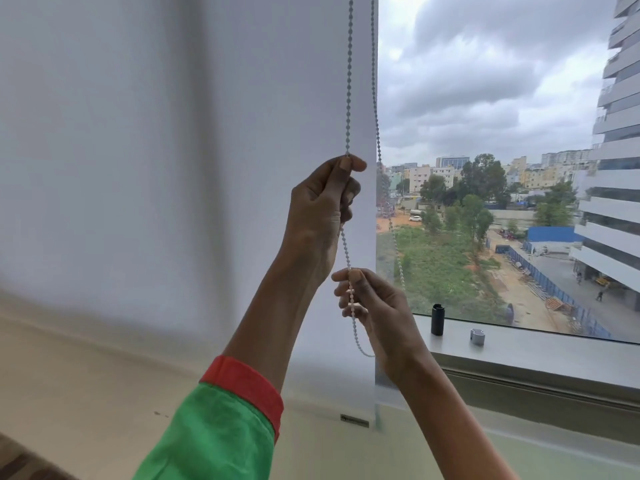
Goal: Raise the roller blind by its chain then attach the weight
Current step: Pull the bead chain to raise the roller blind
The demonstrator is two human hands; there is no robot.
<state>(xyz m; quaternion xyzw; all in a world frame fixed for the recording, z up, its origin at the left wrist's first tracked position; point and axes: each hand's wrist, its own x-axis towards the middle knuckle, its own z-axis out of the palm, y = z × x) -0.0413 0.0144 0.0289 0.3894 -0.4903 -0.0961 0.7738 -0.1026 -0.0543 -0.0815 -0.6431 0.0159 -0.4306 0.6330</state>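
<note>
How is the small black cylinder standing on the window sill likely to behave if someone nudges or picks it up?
The black cylinder stands upright, tall for its narrow base, so a sideways nudge would probably tip it. Being round, it may then roll along the smooth window sill. It looks small and rigid, so likely easy to pinch; its weight cannot be judged.

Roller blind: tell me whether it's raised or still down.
Still down. The roller blind hangs with its bottom bar well below the windowsill. Both hands grip one strand of the chain.
</note>
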